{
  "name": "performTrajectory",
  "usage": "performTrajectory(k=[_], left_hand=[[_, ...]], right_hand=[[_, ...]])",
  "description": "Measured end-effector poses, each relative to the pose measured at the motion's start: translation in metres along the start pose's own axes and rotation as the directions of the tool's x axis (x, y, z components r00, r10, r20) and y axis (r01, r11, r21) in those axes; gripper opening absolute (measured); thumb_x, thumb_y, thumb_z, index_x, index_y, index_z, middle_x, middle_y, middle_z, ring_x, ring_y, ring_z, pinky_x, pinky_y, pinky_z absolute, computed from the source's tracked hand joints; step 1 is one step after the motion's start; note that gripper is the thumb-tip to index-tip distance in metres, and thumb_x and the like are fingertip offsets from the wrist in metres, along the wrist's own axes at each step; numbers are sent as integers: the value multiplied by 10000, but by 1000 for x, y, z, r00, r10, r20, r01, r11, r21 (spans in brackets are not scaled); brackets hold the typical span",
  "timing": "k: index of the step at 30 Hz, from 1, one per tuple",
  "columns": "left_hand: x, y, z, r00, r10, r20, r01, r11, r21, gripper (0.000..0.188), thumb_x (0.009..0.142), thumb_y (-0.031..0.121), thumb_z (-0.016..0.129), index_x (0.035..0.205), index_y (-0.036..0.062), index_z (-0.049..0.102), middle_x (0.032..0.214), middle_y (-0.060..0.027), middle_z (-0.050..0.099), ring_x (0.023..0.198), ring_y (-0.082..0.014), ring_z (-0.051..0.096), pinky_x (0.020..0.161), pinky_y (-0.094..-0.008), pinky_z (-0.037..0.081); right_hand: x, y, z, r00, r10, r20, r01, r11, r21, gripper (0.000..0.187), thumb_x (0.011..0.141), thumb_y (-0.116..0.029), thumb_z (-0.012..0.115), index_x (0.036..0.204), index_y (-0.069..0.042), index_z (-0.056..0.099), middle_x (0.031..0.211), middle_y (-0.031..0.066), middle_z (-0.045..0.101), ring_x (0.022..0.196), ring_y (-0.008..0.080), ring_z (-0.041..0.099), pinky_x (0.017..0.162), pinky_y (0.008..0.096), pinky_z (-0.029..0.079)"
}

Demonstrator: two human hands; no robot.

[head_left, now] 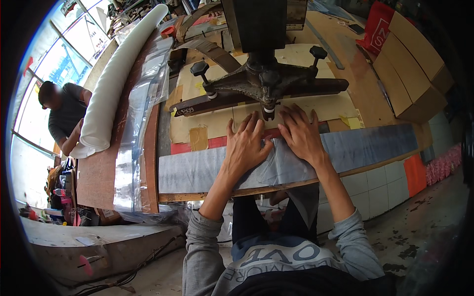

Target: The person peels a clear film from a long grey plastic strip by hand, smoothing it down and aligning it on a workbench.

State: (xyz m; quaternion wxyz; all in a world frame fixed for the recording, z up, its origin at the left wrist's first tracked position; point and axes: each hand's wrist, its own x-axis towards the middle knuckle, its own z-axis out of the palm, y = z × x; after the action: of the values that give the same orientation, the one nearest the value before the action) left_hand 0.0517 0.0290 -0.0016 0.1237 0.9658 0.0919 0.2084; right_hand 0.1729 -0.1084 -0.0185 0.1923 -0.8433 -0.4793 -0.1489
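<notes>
My left hand [248,144] lies palm down with its fingers reaching toward the dark metal press bar [316,88]. Beside it my right hand [303,134] also rests palm down, fingers stretched out just in front of the bar. Both are open, and their palms are over a creased translucent plastic sheet [279,160] at the table's near edge. The bar hangs from a heavy press head [261,76] with black knobs. Below it is a pale board [212,126] with a red strip [217,143] along its front. What lies under my palms is hidden.
A brown cardboard box [410,69] and a red bag [377,27] sit at the right. Left, a large white roll [121,84] and clear plastic sheeting [138,128] lie on a brown table [96,182]. Another person [66,111] works beside the roll.
</notes>
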Motion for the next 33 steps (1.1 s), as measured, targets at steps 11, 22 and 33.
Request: performTrajectory(k=[11, 22, 33], left_hand=[[-1, 2, -2, 1000, -6, -1, 6, 1000, -12, 393, 765, 287, 541, 1042, 8, 537, 1302, -237, 501, 1243, -317, 463, 1026, -612, 234], [0, -1, 0, 1000, -11, -7, 10, 998, -69, 424, 752, 269, 517, 1076, -4, 530, 1239, -172, 536, 1213, -306, 443, 1011, -516, 278], [-1, -2, 2, 1000, 8, 12, -7, 997, -74, 633, 718, 282, 474, 1271, -21, 417, 1012, -152, 607, 1056, -289, 478, 881, -470, 315]], right_hand=[[-4, -1, -5, 997, -20, -80, 26, 997, 72, 296, 914, -280, 515, 1040, -41, 635, 1122, 83, 619, 1157, 242, 509, 1019, 581, 287], [-3, -1, -1, 985, -28, -167, 42, 996, 77, 204, 831, -199, 606, 951, -42, 659, 1013, 67, 655, 1045, 213, 570, 1007, 501, 331], [-4, -3, -8, 996, -8, -84, 17, 994, 105, 198, 826, -170, 592, 965, -29, 593, 1044, 93, 604, 1023, 255, 542, 900, 423, 388]])
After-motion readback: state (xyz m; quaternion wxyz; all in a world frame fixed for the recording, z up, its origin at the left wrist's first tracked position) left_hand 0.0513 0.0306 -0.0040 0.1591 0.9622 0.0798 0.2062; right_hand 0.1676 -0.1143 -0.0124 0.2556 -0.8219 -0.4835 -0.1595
